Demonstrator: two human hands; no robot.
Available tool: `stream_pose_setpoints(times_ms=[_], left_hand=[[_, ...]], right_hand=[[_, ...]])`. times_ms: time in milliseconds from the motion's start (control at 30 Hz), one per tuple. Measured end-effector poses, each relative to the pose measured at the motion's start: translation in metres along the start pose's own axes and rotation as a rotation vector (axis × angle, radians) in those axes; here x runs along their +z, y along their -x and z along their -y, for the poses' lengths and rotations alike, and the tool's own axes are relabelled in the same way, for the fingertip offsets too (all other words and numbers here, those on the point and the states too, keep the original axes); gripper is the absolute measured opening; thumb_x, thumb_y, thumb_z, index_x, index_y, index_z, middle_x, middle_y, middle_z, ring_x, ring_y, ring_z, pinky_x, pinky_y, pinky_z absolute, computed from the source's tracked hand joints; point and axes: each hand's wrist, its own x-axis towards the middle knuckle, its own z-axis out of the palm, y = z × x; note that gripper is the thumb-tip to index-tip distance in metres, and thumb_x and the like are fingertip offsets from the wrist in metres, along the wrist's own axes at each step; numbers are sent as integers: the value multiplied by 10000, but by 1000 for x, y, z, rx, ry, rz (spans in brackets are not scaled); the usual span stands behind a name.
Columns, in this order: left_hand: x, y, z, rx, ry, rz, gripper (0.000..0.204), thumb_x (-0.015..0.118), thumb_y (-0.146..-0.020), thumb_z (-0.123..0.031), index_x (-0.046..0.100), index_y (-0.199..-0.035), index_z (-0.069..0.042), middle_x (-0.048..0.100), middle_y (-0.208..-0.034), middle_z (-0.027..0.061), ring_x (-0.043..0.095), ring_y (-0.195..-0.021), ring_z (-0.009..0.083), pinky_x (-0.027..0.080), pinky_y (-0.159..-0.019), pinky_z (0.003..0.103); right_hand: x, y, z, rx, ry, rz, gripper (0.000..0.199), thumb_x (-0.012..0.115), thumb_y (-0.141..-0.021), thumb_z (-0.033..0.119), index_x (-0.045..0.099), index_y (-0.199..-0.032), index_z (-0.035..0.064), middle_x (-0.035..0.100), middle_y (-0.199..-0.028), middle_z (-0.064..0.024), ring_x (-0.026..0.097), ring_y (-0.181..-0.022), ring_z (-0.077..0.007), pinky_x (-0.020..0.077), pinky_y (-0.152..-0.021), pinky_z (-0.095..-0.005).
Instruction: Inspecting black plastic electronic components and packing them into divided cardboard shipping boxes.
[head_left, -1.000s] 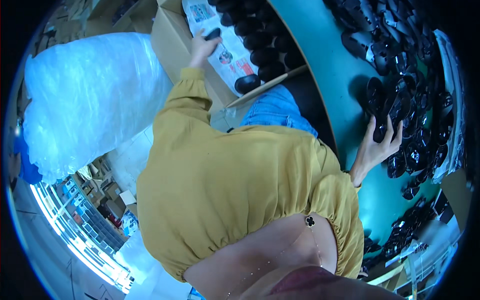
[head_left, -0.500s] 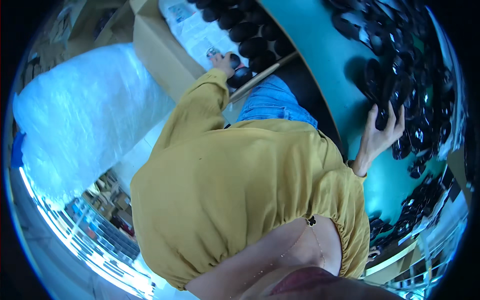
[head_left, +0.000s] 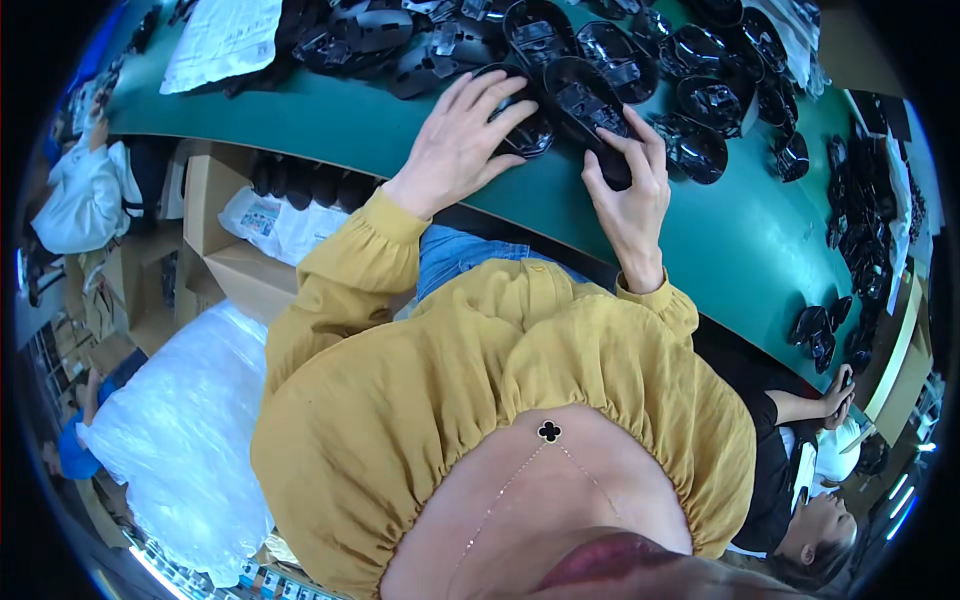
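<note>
So both hands are up on the green worktop point(head_left: 760, 250) right now. Left hand point(head_left: 460, 140) lies flat with its fingers point(head_left: 495, 95) spread open over a black oval plastic shell point(head_left: 520, 125), palm down, resting on it rather than clamped around it. Right hand point(head_left: 630, 195) has its fingers curled around a second black shell point(head_left: 590, 110) just beside the first, thumb on one side and fingertips on the other, so that one is actually gripped. Both shells sit near the worktop's front edge, touching each other or close to it. Behind them there's a whole row of similar black shells point(head_left: 700, 60) spread across the worktop. Down on the left is an open cardboard box point(head_left: 215, 200) and a big white plastic bag point(head_left: 180, 430). Another person point(head_left: 790, 470) sits off to the right.
</note>
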Motion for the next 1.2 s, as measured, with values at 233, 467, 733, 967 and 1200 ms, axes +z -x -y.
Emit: stream_pose_setpoints(times_ms=[233,467,733,967,1200], left_hand=[[-29,36,13,-370,470,-87,364,752,-792,-87,592,-1119,-75,598,-1126,55,617,-922,178,497,-798,314],[-91,232,112,-984,287,-489,514,745,-837,-174,489,-1270,-69,598,-1052,117,618,-934,180,505,-782,296],[53,435,181,-1498,600,162,546,753,-801,-284,532,-1278,-139,628,-1116,210,613,-1053,300,492,-891,399],[91,408,163,-1520,176,384,537,709,-838,-346,530,-1333,-245,353,-1382,216,460,-1194,433,424,-960,524],[6,272,88,-1159,165,-645,812,782,-765,-347,384,-1429,-101,364,-1399,219,347,-1298,413,303,-1085,477]], right_hand=[[-1,7,-7,-53,-39,-53,244,742,-715,94,670,-945,54,605,-1237,-110,605,-1056,-322,485,-877,-386],[1,12,-6,-108,15,-43,199,732,-743,37,661,-928,14,601,-1234,-157,596,-1082,-337,475,-926,-399],[6,9,1,-90,44,18,176,724,-765,25,662,-928,3,603,-1233,-154,597,-1089,-322,474,-933,-394],[-1,6,14,-38,7,-17,180,717,-752,16,670,-926,14,603,-1240,-145,592,-1079,-285,466,-935,-370],[16,-3,90,-108,-397,206,253,661,-679,-46,674,-915,43,604,-1252,-155,592,-1099,-273,454,-966,-365]])
